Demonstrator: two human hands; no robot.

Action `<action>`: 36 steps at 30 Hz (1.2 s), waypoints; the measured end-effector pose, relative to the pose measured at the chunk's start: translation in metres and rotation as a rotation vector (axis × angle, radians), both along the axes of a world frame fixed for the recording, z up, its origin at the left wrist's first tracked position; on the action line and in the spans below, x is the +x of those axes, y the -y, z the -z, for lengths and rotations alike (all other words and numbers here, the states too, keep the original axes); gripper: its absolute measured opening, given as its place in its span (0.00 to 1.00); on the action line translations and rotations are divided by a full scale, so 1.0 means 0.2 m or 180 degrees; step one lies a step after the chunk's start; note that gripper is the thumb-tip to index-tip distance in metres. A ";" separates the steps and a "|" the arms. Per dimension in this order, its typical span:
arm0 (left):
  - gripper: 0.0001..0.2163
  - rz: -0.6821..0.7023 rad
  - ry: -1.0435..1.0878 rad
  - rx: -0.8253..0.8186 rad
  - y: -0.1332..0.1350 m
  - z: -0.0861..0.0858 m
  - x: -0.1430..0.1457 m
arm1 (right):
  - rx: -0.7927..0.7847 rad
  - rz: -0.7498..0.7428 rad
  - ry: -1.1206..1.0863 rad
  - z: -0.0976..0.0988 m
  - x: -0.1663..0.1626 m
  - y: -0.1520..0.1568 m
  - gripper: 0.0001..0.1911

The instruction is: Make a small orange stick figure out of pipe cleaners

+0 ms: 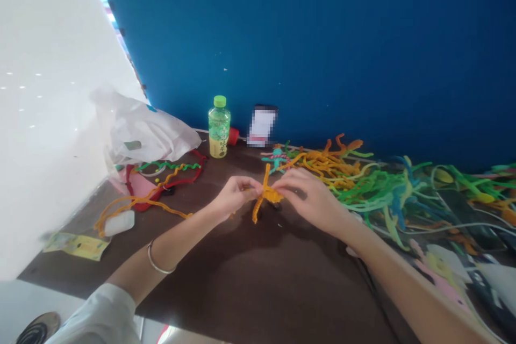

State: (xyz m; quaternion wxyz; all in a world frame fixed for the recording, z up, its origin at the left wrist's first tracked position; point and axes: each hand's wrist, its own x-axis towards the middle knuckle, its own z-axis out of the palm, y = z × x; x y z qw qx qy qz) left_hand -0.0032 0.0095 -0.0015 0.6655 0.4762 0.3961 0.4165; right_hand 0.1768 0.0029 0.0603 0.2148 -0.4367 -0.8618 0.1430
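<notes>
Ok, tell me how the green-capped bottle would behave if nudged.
The bottle would probably tip if pushed near its cap, since it stands upright and is clearly taller than wide. Once down, it might roll, as its body looks rounded. A low nudge may instead slide it, because the tabletop looks fairly smooth.

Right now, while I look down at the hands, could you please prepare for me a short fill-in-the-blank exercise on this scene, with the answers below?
1. The chenille-stem piece held by the left hand and the right hand is ____ in colour.
2. The silvery bracelet is worn on the ____ arm.
3. The screw cap of the drink bottle is ____.
4. The wall behind the dark brown table is ____.

Missing words: orange; left; green; blue.
</notes>
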 end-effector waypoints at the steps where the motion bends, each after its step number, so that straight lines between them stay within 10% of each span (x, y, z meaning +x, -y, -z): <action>1: 0.08 0.0101 0.0036 0.0073 0.00 0.00 -0.01 | -0.0109 -0.0036 -0.0077 -0.01 0.01 -0.01 0.10; 11: 0.08 0.0945 0.0194 0.0487 -0.03 0.02 -0.06 | -0.1167 -0.0220 -0.0429 -0.03 0.04 -0.05 0.09; 22: 0.11 0.1287 0.0539 -0.0325 -0.05 0.10 -0.07 | -0.2023 -0.0074 -0.0848 0.08 0.04 -0.10 0.12; 36: 0.11 0.1021 0.0669 -0.0399 -0.05 0.12 -0.05 | -0.1629 0.0178 -0.1874 0.25 -0.02 0.01 0.12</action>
